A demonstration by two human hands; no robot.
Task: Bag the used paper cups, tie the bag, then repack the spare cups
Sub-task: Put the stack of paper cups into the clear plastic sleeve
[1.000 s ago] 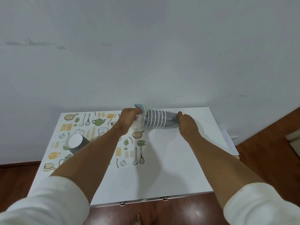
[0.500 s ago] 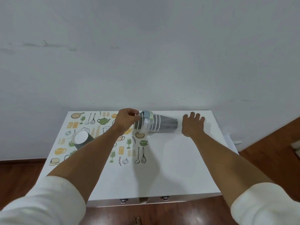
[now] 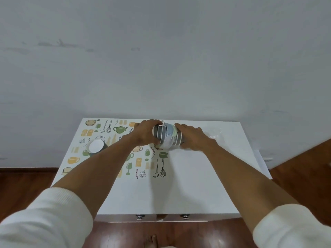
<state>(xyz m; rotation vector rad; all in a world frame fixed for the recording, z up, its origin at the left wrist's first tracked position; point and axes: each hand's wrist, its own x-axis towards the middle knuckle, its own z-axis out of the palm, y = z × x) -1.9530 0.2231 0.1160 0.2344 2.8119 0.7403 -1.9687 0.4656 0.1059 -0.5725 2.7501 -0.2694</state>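
Head view: cup stack (image 3: 167, 136) sideways between left hand (image 3: 146, 132) and right hand (image 3: 192, 137); both grip it.

A nested stack of grey paper cups with white rims (image 3: 167, 136) lies on its side above the far middle of the white table top (image 3: 188, 176), gripped at both ends. Pale blue and white bands wrap its middle. A clear plastic sleeve (image 3: 214, 134) lies crumpled just to its right. A single grey paper cup with a white inside (image 3: 95, 146) lies tipped at the left.
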